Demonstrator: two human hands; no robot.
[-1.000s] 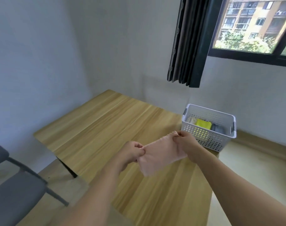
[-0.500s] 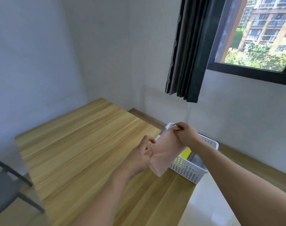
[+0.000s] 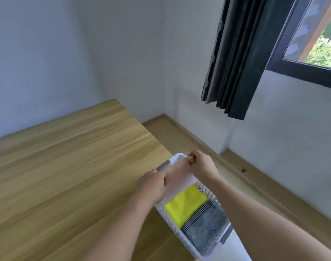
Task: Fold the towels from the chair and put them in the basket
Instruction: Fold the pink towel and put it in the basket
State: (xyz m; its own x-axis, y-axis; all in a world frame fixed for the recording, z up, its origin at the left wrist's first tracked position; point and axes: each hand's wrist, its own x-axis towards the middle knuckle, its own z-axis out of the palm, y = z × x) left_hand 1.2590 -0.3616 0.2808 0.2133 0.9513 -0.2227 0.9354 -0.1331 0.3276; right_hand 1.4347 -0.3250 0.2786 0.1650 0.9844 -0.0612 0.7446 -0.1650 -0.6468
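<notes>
A folded pale pink towel [image 3: 178,176] hangs between both hands over the far end of the white perforated basket [image 3: 172,225]. My left hand [image 3: 151,185] pinches its near left edge. My right hand [image 3: 202,166] pinches its far corner above the basket's rim. Inside the basket lie a folded yellow towel [image 3: 185,204] and a folded grey striped towel [image 3: 204,228], side by side. The pink towel's lower part dips into the basket beside the yellow one.
The basket stands on the right edge of a wooden table [image 3: 66,176]. Beyond it runs a wooden skirting ledge [image 3: 255,178] along the white wall. A dark curtain [image 3: 236,59] hangs by a window at the upper right.
Both hands have carried the pink towel from over the table down into the basket's far end. The view has swung right and down, and the chair has left the picture.
</notes>
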